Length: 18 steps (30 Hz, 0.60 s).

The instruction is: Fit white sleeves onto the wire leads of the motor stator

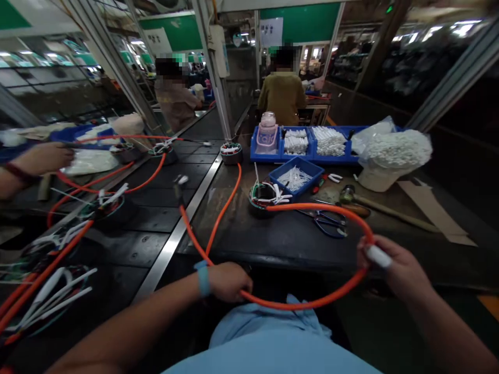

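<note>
An orange cable (304,305) loops over the near edge of a dark bench (249,240), one end joined to a wire-filled round part (264,197). The right hand (397,265) has its fingers curled closed on the loop's outer bend, beside a white piece that is hard to identify. The left hand (230,282) grips the lower run, fingers closed. A second orange cable (225,210) meets the first near that hand, so the two could tangle. Pulling hard might drag the round part or snag the blue-handled tool (336,237) beneath. Farther out lies a hammer (392,210).
</note>
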Each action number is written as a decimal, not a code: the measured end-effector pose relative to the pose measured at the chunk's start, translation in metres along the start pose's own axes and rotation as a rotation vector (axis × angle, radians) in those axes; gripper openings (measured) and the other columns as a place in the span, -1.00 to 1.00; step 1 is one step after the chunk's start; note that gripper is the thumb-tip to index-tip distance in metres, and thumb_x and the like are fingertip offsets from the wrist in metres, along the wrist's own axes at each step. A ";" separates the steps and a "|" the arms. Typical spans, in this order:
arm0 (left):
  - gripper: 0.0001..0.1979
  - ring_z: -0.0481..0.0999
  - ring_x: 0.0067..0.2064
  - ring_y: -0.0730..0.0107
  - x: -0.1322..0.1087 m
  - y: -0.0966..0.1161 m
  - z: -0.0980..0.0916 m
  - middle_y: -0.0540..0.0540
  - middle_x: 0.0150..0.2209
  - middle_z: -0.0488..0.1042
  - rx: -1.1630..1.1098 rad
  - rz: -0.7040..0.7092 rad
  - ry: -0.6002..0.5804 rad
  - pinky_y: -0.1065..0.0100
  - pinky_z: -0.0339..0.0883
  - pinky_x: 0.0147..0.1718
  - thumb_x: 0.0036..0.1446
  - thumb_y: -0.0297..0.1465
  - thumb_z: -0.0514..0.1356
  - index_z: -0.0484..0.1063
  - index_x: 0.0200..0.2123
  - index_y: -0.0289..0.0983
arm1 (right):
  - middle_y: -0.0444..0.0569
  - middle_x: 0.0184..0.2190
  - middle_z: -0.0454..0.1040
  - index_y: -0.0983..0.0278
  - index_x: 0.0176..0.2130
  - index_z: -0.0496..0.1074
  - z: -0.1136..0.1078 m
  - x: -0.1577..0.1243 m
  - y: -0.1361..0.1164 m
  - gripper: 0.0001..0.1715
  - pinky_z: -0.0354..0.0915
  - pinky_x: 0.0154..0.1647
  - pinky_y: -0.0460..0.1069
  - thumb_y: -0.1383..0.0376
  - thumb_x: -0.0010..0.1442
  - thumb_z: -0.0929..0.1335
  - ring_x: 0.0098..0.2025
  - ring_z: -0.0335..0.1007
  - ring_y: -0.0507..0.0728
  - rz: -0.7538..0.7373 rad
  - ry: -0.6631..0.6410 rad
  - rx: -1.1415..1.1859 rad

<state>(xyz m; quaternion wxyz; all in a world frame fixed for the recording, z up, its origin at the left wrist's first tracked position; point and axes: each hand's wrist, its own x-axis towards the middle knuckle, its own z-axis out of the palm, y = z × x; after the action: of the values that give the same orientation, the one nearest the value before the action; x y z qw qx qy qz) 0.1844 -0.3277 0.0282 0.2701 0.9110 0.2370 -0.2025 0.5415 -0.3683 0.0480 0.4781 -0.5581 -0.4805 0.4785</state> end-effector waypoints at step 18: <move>-0.83 0.52 -0.23 0.33 0.085 0.073 0.000 -0.03 -0.27 0.54 -0.084 0.198 0.318 0.42 0.28 -0.30 0.18 -0.35 0.08 0.45 -0.23 -0.21 | -0.10 -0.50 0.51 0.18 -0.37 0.39 0.001 -0.078 0.130 -0.61 0.20 -0.70 -0.12 -0.06 -0.05 0.36 -0.48 0.47 0.15 0.442 0.205 0.138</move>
<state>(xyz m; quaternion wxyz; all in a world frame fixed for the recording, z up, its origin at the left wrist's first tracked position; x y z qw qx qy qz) 0.2929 -0.3546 0.0148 0.2857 0.9382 0.1943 -0.0187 0.5449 -0.4562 -0.0753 0.4449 -0.6613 -0.2620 0.5441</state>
